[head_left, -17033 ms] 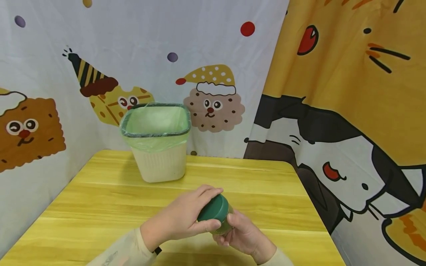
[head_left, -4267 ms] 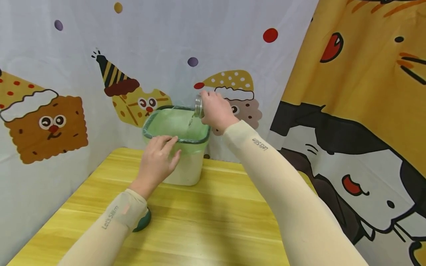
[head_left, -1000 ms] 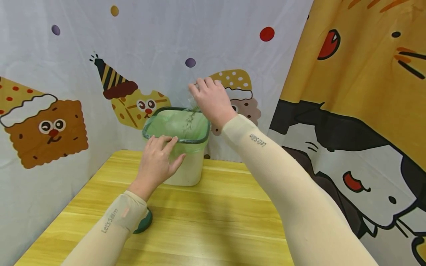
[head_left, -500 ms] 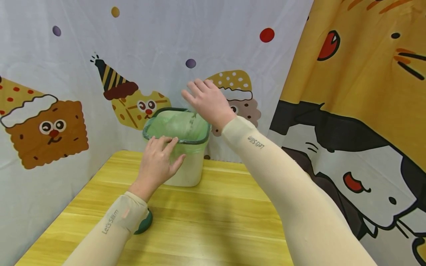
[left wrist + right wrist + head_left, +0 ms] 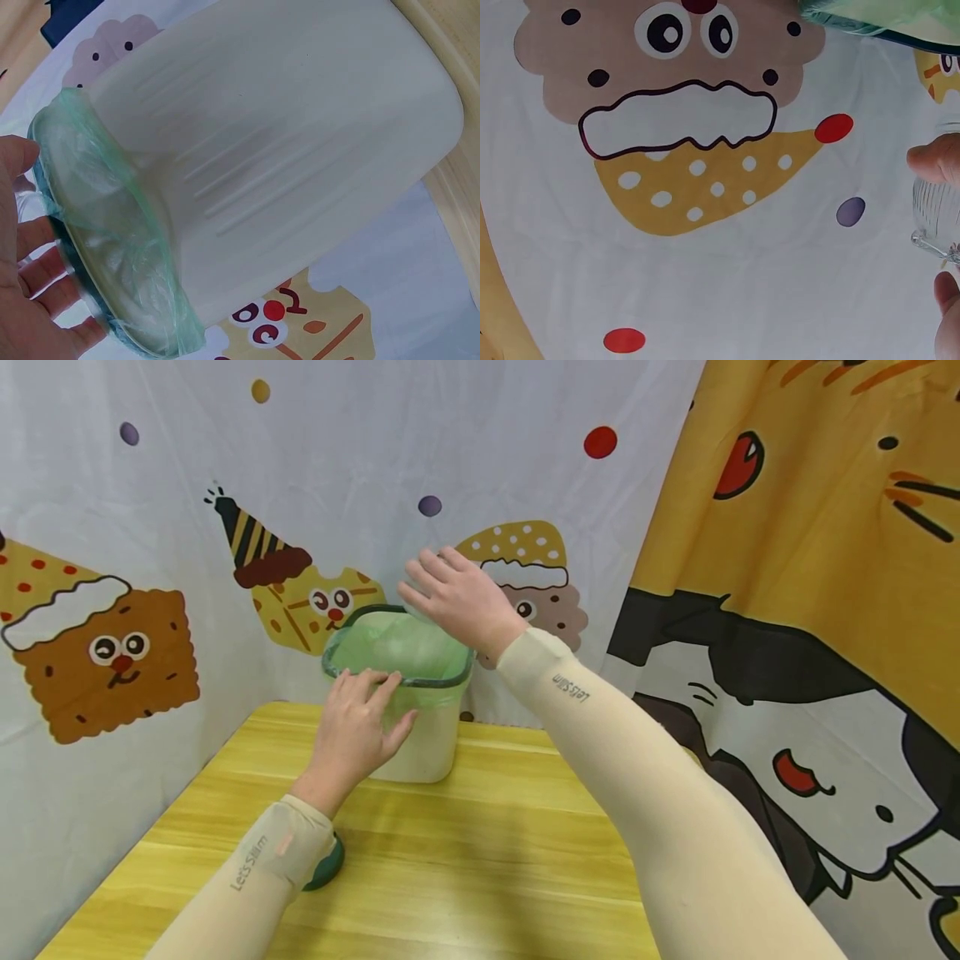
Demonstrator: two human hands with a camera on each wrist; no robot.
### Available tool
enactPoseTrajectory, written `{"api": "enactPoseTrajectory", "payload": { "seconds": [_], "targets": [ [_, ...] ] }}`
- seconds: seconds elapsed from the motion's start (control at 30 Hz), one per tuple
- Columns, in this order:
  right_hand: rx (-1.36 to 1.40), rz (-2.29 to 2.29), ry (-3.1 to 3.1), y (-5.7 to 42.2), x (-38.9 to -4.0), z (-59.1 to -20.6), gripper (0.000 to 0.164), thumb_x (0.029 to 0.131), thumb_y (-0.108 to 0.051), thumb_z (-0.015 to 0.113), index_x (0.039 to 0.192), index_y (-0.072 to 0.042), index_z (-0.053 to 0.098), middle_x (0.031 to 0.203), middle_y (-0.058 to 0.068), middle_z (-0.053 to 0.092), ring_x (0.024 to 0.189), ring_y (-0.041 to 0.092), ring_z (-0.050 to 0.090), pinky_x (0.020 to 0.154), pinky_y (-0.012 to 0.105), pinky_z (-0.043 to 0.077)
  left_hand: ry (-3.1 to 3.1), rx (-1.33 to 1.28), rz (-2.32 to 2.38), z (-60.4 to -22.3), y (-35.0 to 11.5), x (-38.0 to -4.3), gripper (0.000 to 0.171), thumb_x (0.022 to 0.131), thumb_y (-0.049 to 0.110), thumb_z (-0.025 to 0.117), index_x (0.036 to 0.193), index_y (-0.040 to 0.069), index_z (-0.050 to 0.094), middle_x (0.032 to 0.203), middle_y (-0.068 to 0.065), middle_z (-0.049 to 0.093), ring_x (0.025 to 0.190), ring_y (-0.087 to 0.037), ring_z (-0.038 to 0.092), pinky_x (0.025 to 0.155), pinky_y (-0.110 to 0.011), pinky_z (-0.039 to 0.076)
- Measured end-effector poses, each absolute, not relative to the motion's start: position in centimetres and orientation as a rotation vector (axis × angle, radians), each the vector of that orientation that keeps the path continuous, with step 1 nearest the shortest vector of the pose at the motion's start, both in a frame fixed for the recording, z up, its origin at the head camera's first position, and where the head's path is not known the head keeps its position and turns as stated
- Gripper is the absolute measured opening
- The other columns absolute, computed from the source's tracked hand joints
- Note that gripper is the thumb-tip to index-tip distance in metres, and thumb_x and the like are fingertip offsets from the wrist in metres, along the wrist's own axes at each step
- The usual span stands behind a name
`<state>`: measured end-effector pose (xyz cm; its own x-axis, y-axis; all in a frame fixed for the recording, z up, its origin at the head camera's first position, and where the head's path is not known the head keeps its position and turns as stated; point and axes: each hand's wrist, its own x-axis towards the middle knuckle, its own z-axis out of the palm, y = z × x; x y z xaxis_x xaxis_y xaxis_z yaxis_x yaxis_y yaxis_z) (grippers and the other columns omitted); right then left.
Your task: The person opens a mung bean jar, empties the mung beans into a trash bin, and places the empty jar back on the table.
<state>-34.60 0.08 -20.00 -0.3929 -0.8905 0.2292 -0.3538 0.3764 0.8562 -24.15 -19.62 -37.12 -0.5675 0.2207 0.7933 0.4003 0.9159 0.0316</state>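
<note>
White cartoon-print cloth [image 5: 337,460] behind a yellow wood-grain table [image 5: 427,868].

The cream bin [image 5: 423,745] stands upright, a green liner [image 5: 124,251] folded over its top; a clear, ridged jar [image 5: 931,210] is held above it; a partly hidden green lid [image 5: 327,867] lies in front of it

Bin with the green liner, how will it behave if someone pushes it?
The bin may tip fairly easily, since it narrows toward its base. Its ribbed wall looks like light, fairly stiff plastic. The thin, wrinkled liner would probably crumple.
</note>
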Motion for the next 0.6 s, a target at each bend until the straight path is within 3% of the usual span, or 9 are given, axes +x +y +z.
{"api": "enactPoseTrajectory", "payload": {
  "seconds": [0.23, 0.6],
  "targets": [
    [1.074, -0.982, -2.000, -0.24, -34.22, -19.99, 0.080, 0.114, -0.012, 0.076, 0.182, -0.019, 0.035, 0.188, 0.011, 0.040, 0.174, 0.033, 0.042, 0.147, 0.049, 0.034, -2.197, -0.436, -0.260, -37.08, -19.58, -24.05, 0.057, 0.099, 0.030, 0.094, 0.142, -0.005, 0.078, 0.131, -0.028, 0.076, 0.126, -0.053, 0.072, 0.123, -0.078, 0.054],
    [1.068, -0.943, -2.008, -0.45, -34.12, -20.17, 0.071, 0.118, -0.009, 0.068, 0.181, -0.020, 0.037, 0.188, 0.009, 0.041, 0.174, 0.031, 0.042, 0.146, 0.047, 0.035, -2.192, -0.436, -0.258, -37.12, -19.56, -24.00, 0.058, 0.098, 0.029, 0.094, 0.141, -0.006, 0.078, 0.131, -0.028, 0.076, 0.125, -0.053, 0.072, 0.123, -0.077, 0.054]
  ]
}}
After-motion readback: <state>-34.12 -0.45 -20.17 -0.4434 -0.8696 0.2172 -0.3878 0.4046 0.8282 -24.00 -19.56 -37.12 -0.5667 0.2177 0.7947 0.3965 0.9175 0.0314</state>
